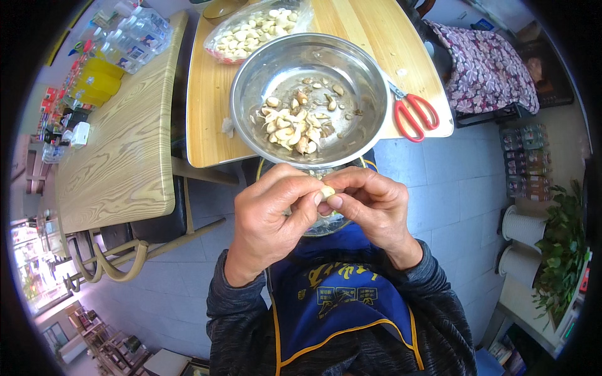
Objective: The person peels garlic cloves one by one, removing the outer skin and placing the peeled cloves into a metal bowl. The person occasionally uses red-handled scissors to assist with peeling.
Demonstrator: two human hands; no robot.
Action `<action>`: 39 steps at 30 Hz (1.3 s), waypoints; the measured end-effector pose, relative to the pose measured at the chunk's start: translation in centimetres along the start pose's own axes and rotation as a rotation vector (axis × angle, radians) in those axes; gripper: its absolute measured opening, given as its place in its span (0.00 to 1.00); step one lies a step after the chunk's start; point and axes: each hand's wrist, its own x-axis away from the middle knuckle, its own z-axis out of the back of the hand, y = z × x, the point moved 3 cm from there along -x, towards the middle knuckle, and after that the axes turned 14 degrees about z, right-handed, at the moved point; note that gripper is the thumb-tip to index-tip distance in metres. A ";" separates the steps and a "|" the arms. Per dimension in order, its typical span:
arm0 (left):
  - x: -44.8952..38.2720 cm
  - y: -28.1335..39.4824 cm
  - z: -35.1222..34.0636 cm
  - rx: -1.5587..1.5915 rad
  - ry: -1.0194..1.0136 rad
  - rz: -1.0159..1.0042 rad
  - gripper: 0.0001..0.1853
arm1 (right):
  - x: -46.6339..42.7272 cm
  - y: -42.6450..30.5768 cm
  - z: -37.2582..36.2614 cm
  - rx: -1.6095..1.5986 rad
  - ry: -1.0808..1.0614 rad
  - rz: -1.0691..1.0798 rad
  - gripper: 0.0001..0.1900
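A pale garlic clove (327,191) is pinched between the fingertips of my left hand (277,207) and my right hand (371,199). Both hands are just below the near rim of a stainless steel bowl (371,94). Garlic cloves (291,129) lie heaped in the bowl's near left part, with a few more and bits of skin scattered across its bottom. Under my hands, partly hidden by them, is a round container (329,228) with a yellowish rim. Its contents are mostly covered, though pale scraps show through.
The bowl stands on a wooden table (211,117). Behind it lies a clear plastic bag of peeled garlic cloves (258,33). Red-handled scissors (416,117) rest right of the bowl, blades partly hidden. Another table (127,155) on the left bears bottles (136,40). A blue apron (343,301) covers my lap.
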 end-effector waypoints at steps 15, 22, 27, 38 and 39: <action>0.7 -1.1 -0.7 -0.060 0.077 0.006 0.07 | -0.2 0.0 0.3 0.034 -0.098 0.019 0.09; 1.2 -2.7 -0.9 0.034 0.133 0.077 0.08 | -0.5 1.2 0.5 0.002 -0.084 -0.053 0.10; 1.4 -2.1 -1.2 -0.075 0.186 -0.010 0.08 | -1.2 0.4 1.0 0.430 -0.317 0.252 0.12; 1.7 -3.2 -1.0 -0.063 0.186 0.035 0.11 | -0.5 1.2 1.3 -0.200 0.080 -0.016 0.09; 1.7 -3.2 -1.0 -0.032 0.166 0.056 0.11 | -0.5 1.1 1.5 -0.205 0.068 0.000 0.09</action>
